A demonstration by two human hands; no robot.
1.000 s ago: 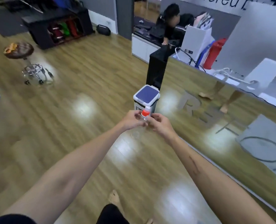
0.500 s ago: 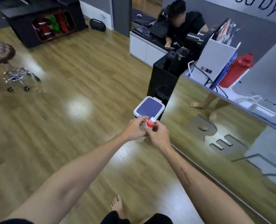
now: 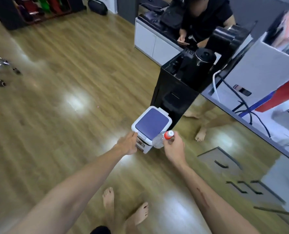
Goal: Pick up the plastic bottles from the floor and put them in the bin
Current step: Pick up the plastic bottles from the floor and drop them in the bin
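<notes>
Bottle in my right hand, left hand at the bin's front edge, lid down.

My right hand (image 3: 173,147) is closed round the neck of a clear plastic bottle (image 3: 159,141), just under its red cap (image 3: 168,134), and the body hangs out to the left, beside the bin's near corner. My left hand (image 3: 128,144) reaches forward, fingers loosely spread and holding nothing, fingertips touching the front lip of the white bin (image 3: 144,146). Its blue lid (image 3: 151,123) lies flat and shut. The bottle looks empty, so I judge it very light, thin-walled and easy to crumple. The stiff neck is the sound place to hold it, since the smooth body could slip or buckle. Beyond the bin stands a tall black cabinet (image 3: 172,98), on a glossy wooden floor (image 3: 64,81).
</notes>
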